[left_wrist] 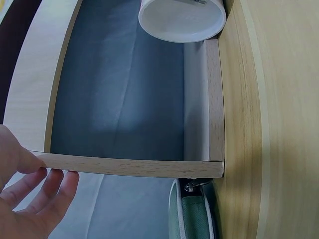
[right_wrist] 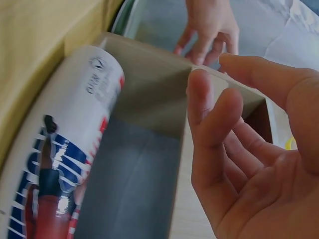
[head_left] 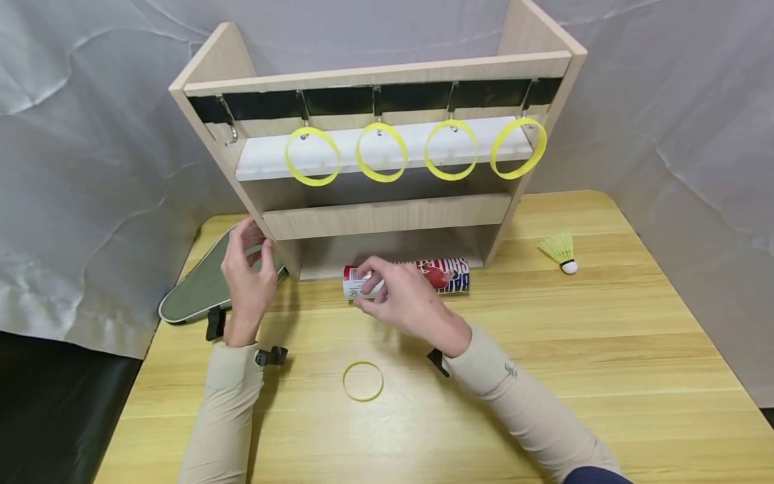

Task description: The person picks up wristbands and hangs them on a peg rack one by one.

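At the left side panel of a wooden rack point(head_left: 387, 218), my left hand point(head_left: 249, 275) grips the panel's edge, its thumb at the front edge and its fingers against the outer face in the left wrist view. My right hand point(head_left: 402, 296) hovers over a printed shuttlecock tube point(head_left: 447, 274), fingers loosely bent, with nothing between thumb and fingertips. The tube lies on its side along the rack's foot. Nearer to me, a yellow ring point(head_left: 363, 400) lies flat on the table. Yellow rings point(head_left: 313, 181) hang from several hooks on the rack; the leftmost hook point(head_left: 232, 134) is bare.
A grey-green zipped case point(head_left: 196, 289) lies on the wooden table point(head_left: 544, 336), left of the rack and beside my left hand. A yellow shuttlecock point(head_left: 561, 252) with a white tip lies to the right. Grey cloth point(head_left: 677, 114) hangs behind and at the sides.
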Motion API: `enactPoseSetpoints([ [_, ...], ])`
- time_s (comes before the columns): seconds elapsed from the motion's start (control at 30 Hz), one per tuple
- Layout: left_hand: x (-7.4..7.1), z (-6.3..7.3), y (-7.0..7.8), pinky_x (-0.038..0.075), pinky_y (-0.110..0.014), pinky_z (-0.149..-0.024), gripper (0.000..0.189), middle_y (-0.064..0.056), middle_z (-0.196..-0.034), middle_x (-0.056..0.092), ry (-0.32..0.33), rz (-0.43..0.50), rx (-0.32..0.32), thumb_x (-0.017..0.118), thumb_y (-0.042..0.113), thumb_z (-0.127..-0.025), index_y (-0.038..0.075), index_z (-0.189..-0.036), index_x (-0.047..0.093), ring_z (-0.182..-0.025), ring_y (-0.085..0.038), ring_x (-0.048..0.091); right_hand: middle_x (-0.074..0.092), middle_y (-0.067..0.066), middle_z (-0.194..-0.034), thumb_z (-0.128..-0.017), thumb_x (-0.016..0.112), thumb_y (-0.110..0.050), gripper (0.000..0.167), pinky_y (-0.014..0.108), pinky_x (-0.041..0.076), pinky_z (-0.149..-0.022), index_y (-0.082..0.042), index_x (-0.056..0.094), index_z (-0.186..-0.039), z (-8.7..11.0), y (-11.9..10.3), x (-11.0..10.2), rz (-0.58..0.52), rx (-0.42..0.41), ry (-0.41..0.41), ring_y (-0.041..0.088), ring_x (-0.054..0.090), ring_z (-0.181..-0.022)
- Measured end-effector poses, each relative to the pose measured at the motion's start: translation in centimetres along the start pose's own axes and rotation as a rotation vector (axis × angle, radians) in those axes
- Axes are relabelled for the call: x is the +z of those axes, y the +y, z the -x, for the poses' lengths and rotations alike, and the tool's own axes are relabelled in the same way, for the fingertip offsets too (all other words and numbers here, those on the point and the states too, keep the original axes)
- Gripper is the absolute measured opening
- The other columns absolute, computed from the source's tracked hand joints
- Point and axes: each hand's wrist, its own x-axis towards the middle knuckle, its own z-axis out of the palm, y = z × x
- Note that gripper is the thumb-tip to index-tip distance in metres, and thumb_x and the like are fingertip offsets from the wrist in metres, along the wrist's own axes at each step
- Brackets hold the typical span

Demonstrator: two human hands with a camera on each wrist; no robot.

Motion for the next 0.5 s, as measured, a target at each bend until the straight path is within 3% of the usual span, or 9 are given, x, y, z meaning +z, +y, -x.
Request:
enactPoseSetpoints([
  [0.13,0.0,0.0,-0.1,0.051,-0.007,-0.079,0.041,-0.026,-0.116,0.072,-0.004,-0.002,0.001,0.064,-0.003,-0.105,0.000,-0.146,0.062,-0.104,-0.027,0.072,0.084,0.009,-0.103,-0.091,0.090,-0.015,0.038,0.031,0.066,-0.081,-0.007,0.072,-0.124,0.4,0.8,0.8,0.027,0.018,-0.039,0.011,0.078,-0.078],
  [0.23,0.0,-0.1,-0.1,0.051,-0.007,-0.079,0.041,-0.026,-0.116,0.072,-0.005,-0.003,0.001,0.064,-0.003,-0.105,-0.001,-0.146,0.062,-0.104,-0.026,0.072,0.084,0.009,-0.103,-0.091,0.091,-0.015,0.038,0.039,0.064,-0.097,-0.008,0.073,-0.124,0.8,1.4,1.4,0.045,0.021,-0.057,0.011,0.078,-0.077],
  [0.37,0.0,-0.1,0.0,0.051,-0.007,-0.080,0.041,-0.026,-0.117,0.072,-0.008,-0.007,-0.004,0.064,-0.004,-0.105,-0.001,-0.146,0.062,-0.105,-0.027,0.072,0.084,0.009,-0.103,-0.091,0.090,-0.013,0.038,0.037,0.065,-0.094,-0.008,0.074,-0.124,1.3,2.1,2.0,0.032,0.028,-0.084,0.012,0.079,-0.077],
  [0.43,0.0,0.0,0.0,0.051,-0.007,-0.080,0.041,-0.027,-0.117,0.072,-0.008,-0.008,-0.006,0.063,-0.004,-0.105,-0.001,-0.146,0.062,-0.105,-0.027,0.072,0.083,0.009,-0.104,-0.091,0.090,-0.013,0.038,0.032,0.066,-0.080,-0.007,0.073,-0.125,1.6,2.3,2.3,0.029,0.031,-0.101,0.014,0.080,-0.080],
  [0.5,0.0,0.0,0.1,0.051,-0.006,-0.080,0.041,-0.027,-0.117,0.072,-0.007,-0.012,-0.004,0.063,-0.004,-0.105,-0.001,-0.146,0.062,-0.104,-0.027,0.072,0.083,0.009,-0.104,-0.092,0.089,-0.014,0.037,0.030,0.065,-0.079,-0.006,0.074,-0.125,1.9,2.5,2.5,0.034,0.034,-0.121,0.013,0.079,-0.081],
])
